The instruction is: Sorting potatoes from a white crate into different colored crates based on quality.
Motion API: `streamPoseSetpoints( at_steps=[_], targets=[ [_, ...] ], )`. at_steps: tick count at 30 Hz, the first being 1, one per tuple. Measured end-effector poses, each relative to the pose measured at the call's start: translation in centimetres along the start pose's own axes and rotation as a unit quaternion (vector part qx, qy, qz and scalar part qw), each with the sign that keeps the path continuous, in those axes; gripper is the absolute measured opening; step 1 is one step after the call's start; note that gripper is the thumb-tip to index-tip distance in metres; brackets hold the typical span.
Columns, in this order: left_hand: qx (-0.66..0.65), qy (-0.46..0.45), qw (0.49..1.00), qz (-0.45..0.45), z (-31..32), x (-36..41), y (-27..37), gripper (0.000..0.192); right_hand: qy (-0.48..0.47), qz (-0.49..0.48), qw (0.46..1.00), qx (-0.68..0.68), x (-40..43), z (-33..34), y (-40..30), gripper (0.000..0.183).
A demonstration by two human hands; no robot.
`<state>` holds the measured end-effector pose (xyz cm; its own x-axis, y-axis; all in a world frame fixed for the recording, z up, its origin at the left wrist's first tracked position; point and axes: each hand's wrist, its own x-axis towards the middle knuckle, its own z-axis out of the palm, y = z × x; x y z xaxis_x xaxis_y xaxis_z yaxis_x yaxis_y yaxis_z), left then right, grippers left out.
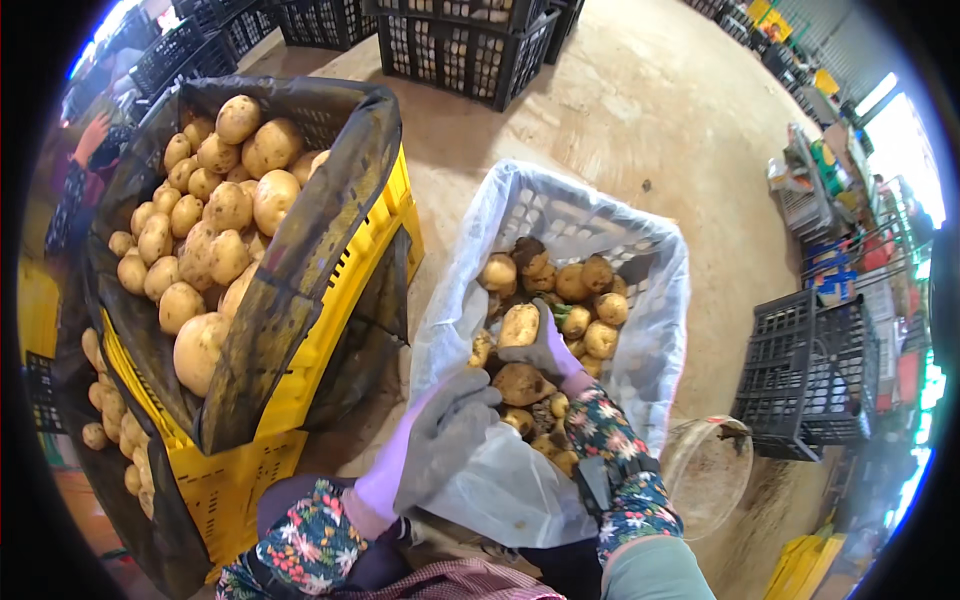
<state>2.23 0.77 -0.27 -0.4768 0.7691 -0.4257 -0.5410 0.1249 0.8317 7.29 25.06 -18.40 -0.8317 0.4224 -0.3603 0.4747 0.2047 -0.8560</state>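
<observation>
In the head view a crate lined with translucent white plastic film [517, 517] stands before me, with dirty potatoes [601, 340] and some soil and green leaf bits inside. My right hand [544, 349], in a grey and purple glove, reaches into it and holds a pale potato [520, 325]. A darker brown potato [519, 384] lies just below that hand. My left hand [450, 424], gloved alike, is over the crate's near left edge with its fingers towards the brown potato; I see nothing held in it.
At the left, a yellow plastic crate [352, 262] lined with dark cloth holds heaped potatoes, stacked on another yellow crate. Black crates [457, 60] stand at the back, more [802, 375] at the right. A round clear tub [709, 480] is beside my crate. A person's hand [91, 137] shows far left.
</observation>
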Motion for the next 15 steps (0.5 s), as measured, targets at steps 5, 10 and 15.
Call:
streamPoseSetpoints(
  at_steps=[5,10,15],
  targets=[
    [-0.101,-0.014,0.993,-0.061,0.5,0.4,-1.4,0.064,-0.148,-0.007,0.908,0.393,-10.7,-2.6,-9.8,0.105],
    [-0.186,-0.217,0.957,0.050,3.9,0.5,-1.3,0.066,-0.045,-0.179,0.977,0.104,-17.6,-2.9,-13.9,0.112],
    [-0.039,-0.225,0.962,0.152,3.2,1.2,-2.4,0.077,-0.013,-0.112,0.909,0.402,-20.7,-3.0,-14.9,0.068]
  ],
)
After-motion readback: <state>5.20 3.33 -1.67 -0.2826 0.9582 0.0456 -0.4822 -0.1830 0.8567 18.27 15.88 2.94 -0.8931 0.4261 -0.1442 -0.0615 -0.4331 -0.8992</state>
